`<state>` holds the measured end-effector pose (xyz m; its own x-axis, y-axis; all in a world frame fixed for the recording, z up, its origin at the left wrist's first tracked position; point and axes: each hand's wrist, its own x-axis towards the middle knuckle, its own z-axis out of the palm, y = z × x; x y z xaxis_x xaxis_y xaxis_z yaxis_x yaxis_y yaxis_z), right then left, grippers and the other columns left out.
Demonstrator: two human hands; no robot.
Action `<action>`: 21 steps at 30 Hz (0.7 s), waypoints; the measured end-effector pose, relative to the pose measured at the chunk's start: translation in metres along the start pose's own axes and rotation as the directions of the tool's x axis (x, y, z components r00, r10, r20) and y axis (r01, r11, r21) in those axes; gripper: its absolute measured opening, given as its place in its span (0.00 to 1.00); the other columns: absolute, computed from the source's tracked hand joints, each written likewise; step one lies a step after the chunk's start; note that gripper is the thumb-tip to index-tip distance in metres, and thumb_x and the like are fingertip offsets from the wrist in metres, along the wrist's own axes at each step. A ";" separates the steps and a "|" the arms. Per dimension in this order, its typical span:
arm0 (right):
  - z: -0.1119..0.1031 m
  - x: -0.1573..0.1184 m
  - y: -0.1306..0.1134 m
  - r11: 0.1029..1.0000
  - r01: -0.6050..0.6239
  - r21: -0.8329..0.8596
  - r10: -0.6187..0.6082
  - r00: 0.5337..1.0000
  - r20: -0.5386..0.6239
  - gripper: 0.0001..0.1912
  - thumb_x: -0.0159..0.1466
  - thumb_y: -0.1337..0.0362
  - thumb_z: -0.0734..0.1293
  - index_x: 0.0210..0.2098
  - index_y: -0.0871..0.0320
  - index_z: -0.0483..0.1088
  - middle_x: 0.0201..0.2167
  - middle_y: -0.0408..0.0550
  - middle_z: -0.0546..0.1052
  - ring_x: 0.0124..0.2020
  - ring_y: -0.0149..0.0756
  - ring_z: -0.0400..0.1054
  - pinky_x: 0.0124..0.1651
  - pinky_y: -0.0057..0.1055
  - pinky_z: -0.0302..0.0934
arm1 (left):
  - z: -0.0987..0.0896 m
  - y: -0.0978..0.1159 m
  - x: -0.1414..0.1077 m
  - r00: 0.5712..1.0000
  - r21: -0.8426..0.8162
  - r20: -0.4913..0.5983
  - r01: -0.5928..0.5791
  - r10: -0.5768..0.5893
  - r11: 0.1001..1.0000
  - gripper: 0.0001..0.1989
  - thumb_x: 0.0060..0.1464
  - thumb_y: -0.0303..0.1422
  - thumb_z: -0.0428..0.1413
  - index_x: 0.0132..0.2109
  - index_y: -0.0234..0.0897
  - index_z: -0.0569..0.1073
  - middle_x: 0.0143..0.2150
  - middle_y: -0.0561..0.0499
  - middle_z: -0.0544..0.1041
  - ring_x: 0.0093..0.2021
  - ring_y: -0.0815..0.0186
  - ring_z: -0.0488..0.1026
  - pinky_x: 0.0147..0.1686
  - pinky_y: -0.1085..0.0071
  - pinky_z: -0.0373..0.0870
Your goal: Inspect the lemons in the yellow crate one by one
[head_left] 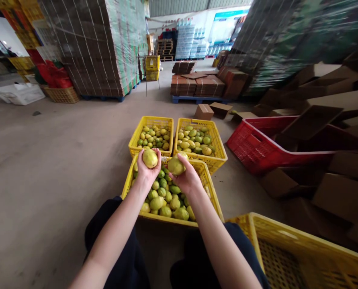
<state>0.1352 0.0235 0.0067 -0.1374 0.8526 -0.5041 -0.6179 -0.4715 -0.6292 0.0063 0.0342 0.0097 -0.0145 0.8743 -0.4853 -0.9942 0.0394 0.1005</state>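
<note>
My left hand (pixel 148 168) holds a yellow lemon (pixel 150 158) in its cupped palm, above the rear left part of the near yellow crate (pixel 216 200). A larger yellow-green lemon (pixel 175 165) is gripped in my right hand (pixel 188 176), a little to the right over the same crate. Several green and yellow lemons (pixel 166 211) fill that crate. Behind it stand two more yellow crates side by side: the left one (pixel 133 138) holds small yellow and green lemons, the right one (pixel 221 154) larger ones. The two hands are apart.
A yellow crate (pixel 287 232) with a bare visible bottom stands at the lower right. Beyond it are a red crate (pixel 245 146) and piled cardboard boxes (pixel 341 192). Flattened cartons (pixel 183 86) lie on a blue pallet ahead. Wrapped stacks (pixel 85 48) rise on both sides.
</note>
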 end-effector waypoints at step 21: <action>-0.011 0.001 0.006 0.426 0.750 -0.507 -0.768 0.595 0.235 0.27 0.46 0.65 0.72 0.44 0.54 0.62 0.37 0.42 0.70 0.36 0.35 0.66 0.41 0.33 0.63 | -0.010 -0.013 -0.011 0.411 0.414 0.901 -0.910 0.139 0.006 0.18 0.48 0.34 0.64 0.44 0.41 0.67 0.44 0.50 0.73 0.48 0.63 0.72 0.52 0.63 0.66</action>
<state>0.1399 0.0191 -0.0048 0.2109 0.9228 0.3225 0.0261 0.3245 -0.9455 0.0181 0.0193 0.0051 -0.0478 0.8008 0.5970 0.0518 -0.5949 0.8021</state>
